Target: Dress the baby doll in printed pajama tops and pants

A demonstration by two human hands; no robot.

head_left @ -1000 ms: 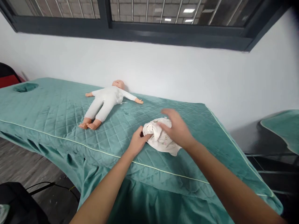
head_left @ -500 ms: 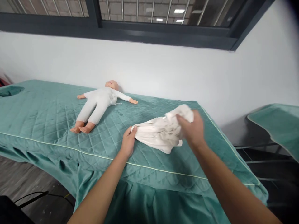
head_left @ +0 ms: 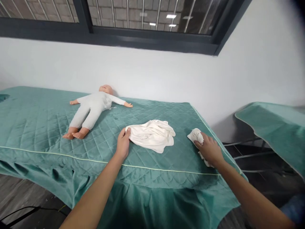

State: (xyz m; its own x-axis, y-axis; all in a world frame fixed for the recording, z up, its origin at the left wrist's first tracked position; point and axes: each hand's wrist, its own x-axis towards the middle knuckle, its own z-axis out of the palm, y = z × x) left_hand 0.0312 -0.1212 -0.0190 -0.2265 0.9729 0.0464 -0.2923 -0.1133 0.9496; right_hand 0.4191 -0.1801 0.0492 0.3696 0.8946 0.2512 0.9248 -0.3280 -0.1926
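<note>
On the green quilted bed [head_left: 145, 111] lies a crumpled white cloth garment [head_left: 152, 133], its layers bunched together. My left hand [head_left: 123, 141] pinches its left end between thumb and fingers. Farther right, near the bed's end, my right hand [head_left: 211, 148] is closed on a smaller white cloth [head_left: 195, 136]; part of that cloth is hidden beneath the hand. A gap of green cover separates the two white pieces. A baby doll [head_left: 90, 106] in a white bodysuit rests on its back to the left, with its head toward the wall.
A white wall [head_left: 152, 76] and a dark window frame [head_left: 147, 43] with bars run behind the bed. At the right stands another green-covered surface [head_left: 274, 127] above metal rails. A black cable [head_left: 28, 208] lies on the floor at lower left.
My right hand has moved right and down, carrying the smaller white cloth away from the garment. The garment now lies flatter on the bed, its left end still in my left hand. The view has shifted right.
</note>
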